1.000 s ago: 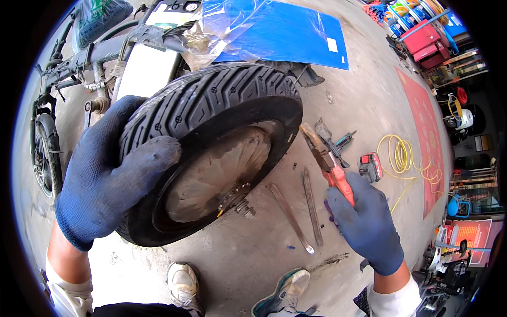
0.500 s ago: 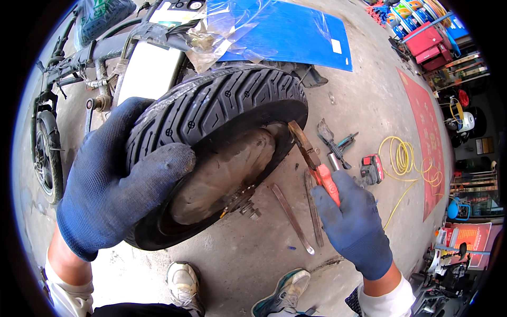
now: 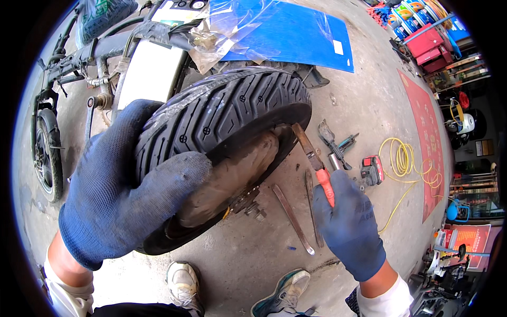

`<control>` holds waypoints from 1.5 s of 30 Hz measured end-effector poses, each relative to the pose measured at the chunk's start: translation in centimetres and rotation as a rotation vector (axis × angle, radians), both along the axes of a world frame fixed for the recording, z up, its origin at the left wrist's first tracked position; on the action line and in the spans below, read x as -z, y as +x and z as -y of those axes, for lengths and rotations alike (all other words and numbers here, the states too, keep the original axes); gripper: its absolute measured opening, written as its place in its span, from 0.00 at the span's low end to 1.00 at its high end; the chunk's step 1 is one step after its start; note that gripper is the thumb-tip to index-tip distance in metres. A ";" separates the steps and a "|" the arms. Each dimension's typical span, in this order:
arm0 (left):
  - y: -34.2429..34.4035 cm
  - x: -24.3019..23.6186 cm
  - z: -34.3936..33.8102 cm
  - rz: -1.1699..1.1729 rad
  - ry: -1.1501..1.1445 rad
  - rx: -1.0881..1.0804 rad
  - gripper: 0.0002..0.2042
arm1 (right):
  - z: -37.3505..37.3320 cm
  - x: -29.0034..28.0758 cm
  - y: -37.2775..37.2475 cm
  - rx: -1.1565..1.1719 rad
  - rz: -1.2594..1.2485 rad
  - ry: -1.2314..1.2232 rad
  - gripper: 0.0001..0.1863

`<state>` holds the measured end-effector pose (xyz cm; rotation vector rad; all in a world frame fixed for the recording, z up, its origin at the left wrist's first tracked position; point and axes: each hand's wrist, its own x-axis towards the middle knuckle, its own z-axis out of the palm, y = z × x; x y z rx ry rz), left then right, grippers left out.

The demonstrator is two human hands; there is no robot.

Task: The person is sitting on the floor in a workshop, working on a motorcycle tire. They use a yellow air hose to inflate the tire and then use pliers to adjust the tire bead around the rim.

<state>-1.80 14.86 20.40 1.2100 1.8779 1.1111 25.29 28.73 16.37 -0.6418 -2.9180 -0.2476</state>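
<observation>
My left hand, in a blue work glove, grips a black tyre from the left, the thumb lying across its tread. The tyre sits on a wheel with a dull grey-brown hub, tilted so that its side faces me. Rusty-headed pliers with red handles are in my right hand, also gloved. Their jaws touch the tyre's inner edge beside the rim at the right; what they pinch there is too small to make out. A geared axle end sticks out of the hub.
Two flat metal tyre levers lie on the floor, near a power tool and its red-black battery. Yellow hose is coiled at right. A bike frame and blue sheet stand behind the wheel.
The wheel has tipped and shifted slightly right, its tread turning, with my left hand moving along. The pliers have moved a little right and stand steeper, still against the tyre's edge.
</observation>
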 end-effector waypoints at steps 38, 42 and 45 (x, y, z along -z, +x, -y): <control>-3.2 1.9 0.5 0.049 0.014 -0.151 0.26 | -2.3 -3.1 0.2 0.325 -0.113 -0.909 0.14; -2.7 1.4 0.5 0.076 -0.004 -0.156 0.25 | -2.1 -3.9 -1.2 0.334 -0.050 -0.826 0.12; -2.2 1.4 0.5 0.100 0.021 -0.168 0.25 | -1.8 -4.0 -1.5 0.274 0.077 -0.697 0.12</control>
